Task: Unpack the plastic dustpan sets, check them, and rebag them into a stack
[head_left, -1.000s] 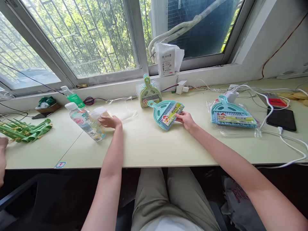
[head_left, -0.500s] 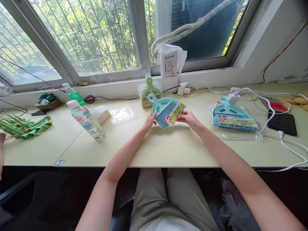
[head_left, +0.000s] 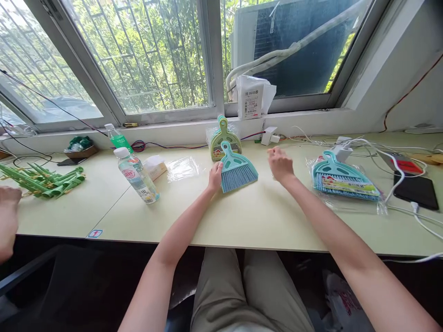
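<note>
In the middle of the table, my left hand [head_left: 216, 177] grips the left side of a teal hand brush [head_left: 237, 170] with blue bristles. The brush's handle points up and away from me, and its bristles fan toward the front. Whether a dustpan lies behind it, I cannot tell. To its right, my right hand [head_left: 280, 163] hovers with fingers curled closed, apart from the brush; what they may hold is hidden. Just behind the brush stands a wrapped green brush set [head_left: 224, 139]. Farther right lies a teal brush set [head_left: 344, 177] in clear plastic with a printed label.
Two bottles, a clear one [head_left: 136, 175] and a green-labelled one [head_left: 118, 138], stand left near a tissue pack [head_left: 154, 167] and a flat plastic wrapper [head_left: 183, 168]. Green stalks [head_left: 44, 180] lie beside another person's hand [head_left: 8, 203]. White cables and a phone [head_left: 415, 189] occupy the right.
My left hand moved from the tissue pack, leaving the wrapper, and took hold of the brush. My right hand left the brush and moved right. The printed label no longer shows on the brush.
</note>
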Demonstrator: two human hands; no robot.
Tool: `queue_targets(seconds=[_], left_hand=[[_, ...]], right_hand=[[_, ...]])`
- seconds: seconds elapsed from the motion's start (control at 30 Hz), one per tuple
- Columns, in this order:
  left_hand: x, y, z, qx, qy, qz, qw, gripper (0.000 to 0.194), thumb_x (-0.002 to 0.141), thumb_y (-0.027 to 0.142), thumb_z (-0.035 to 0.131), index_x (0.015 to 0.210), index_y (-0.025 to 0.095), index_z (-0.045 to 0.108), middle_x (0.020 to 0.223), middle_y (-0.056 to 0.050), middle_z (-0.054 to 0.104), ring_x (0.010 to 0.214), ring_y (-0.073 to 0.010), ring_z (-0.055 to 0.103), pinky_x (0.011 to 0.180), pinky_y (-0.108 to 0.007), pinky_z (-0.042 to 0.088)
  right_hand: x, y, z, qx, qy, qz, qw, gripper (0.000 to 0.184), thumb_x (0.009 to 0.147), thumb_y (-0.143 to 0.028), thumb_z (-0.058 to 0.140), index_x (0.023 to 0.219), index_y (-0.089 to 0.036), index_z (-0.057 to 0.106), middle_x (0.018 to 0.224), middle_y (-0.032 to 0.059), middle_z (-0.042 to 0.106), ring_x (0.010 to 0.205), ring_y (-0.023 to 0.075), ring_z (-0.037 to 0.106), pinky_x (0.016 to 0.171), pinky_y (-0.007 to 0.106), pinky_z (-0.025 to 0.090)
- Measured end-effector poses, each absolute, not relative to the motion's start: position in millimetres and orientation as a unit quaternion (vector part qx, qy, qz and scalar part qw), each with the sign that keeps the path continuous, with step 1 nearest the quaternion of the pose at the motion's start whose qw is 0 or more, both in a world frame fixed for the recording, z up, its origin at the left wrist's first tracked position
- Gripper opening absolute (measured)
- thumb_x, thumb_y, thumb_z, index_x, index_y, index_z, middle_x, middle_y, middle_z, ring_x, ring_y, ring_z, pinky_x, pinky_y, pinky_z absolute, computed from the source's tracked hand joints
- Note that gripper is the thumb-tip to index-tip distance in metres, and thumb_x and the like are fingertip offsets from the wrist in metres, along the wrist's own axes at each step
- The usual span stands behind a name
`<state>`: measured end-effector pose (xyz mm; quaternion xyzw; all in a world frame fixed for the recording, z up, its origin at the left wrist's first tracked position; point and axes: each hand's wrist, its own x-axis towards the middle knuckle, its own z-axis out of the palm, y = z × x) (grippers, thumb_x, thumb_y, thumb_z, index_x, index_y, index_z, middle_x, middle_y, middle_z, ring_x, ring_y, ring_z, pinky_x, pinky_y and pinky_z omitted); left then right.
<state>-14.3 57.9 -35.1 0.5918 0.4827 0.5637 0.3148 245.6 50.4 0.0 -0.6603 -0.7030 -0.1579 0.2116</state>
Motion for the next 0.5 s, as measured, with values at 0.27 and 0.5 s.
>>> queue_targets(seconds=[0.27,0.5], left_hand=[[13.5,22.8,-22.8,0.662,0.481,0.514,0.256,0.044,0.098,0.049,0.035,0.109,0.018,0.064,0.083,-0.005,0.067,0.076,-0.0194,0.059,0.072,-0.029,0.041],[20.6,14.0,-19.5,0.709,0.434,0.481,0.278,0.047,0.098,0.05,0.035,0.113,0.018,0.065,0.086,-0.005,0.068,0.08,-0.0207,0.06,0.072,-0.029,0.042]], right_hand=[[164.6,3.3,-16.9,-0.568,-0.743,-0.068,0.348,0.042,0.1,-0.04,0.035,0.123,-0.015,0.06,0.122,0.0157,0.063,0.109,0.0293,0.056,0.081,0.037,0.046],[191.8,12.4,-12.6,-0.61,-0.685,-0.005,0.398,0.042,0.099,-0.039,0.033,0.087,-0.018,0.068,0.095,0.0105,0.066,0.081,0.0219,0.06,0.067,0.031,0.04]])
